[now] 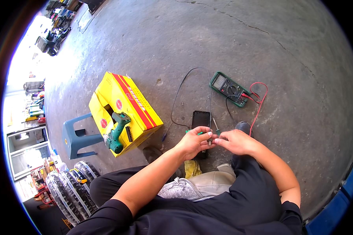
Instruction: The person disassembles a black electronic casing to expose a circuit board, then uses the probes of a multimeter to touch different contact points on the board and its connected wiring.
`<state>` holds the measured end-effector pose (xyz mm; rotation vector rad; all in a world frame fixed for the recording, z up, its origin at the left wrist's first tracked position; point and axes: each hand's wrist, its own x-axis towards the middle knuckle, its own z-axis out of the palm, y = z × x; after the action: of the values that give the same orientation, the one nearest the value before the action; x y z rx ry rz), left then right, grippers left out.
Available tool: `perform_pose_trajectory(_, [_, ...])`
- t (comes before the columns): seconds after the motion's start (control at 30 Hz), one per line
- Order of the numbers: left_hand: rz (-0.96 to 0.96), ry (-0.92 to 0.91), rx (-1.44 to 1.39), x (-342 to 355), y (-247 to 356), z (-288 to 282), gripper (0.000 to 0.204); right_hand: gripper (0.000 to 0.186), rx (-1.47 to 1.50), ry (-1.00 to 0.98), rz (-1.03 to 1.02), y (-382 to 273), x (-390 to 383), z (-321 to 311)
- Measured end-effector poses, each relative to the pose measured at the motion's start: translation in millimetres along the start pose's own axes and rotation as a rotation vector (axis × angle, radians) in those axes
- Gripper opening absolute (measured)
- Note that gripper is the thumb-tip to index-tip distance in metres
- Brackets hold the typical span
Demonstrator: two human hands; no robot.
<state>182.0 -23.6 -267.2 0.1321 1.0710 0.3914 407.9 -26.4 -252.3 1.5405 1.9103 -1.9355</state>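
Observation:
My left hand [195, 143] and my right hand [234, 141] meet in front of my lap, fingertips pinched close together. Between them is a small grey piece [210, 142], too small and covered to name. Just beyond the fingers an open black plastic case [202, 118] lies on the floor, partly hidden by my left hand. A screwdriver-like tool [217, 131] with a thin shaft points away from me beside the case. Farther off lies a green-cased multimeter [230, 88], with a red lead [266, 96] and a black lead. A thin dark cable [175, 98] loops left of the case.
A yellow and red cardboard box [139, 111] stands at the left with a green cordless drill body [117, 133] on top. Beside it is a blue-grey plastic stool [76, 137]. A yellow cloth [192, 169] lies by my lap. Several tyres [68, 192] stand lower left.

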Motion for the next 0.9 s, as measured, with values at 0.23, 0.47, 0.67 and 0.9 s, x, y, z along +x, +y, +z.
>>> perform_pose_trajectory(0.23, [-0.015,0.045,0.083,-3,6,13,0.023,0.051,0.288,0.088,-0.002,15,10,15])
perform_pose_trajectory(0.47, [0.06,0.092,0.083,-1,6,19,0.032,0.05,0.382,0.067,-0.033,24,18,22])
perform_pose_trajectory(0.67, [0.298,-0.065,0.024,-7,-9,6,0.05,0.048,0.566,0.085,0.029,17,18,16])
perform_pose_trajectory(0.9, [0.39,-0.073,-0.066,-13,-18,23,0.048,0.04,0.793,0.125,-0.118,6,27,28])
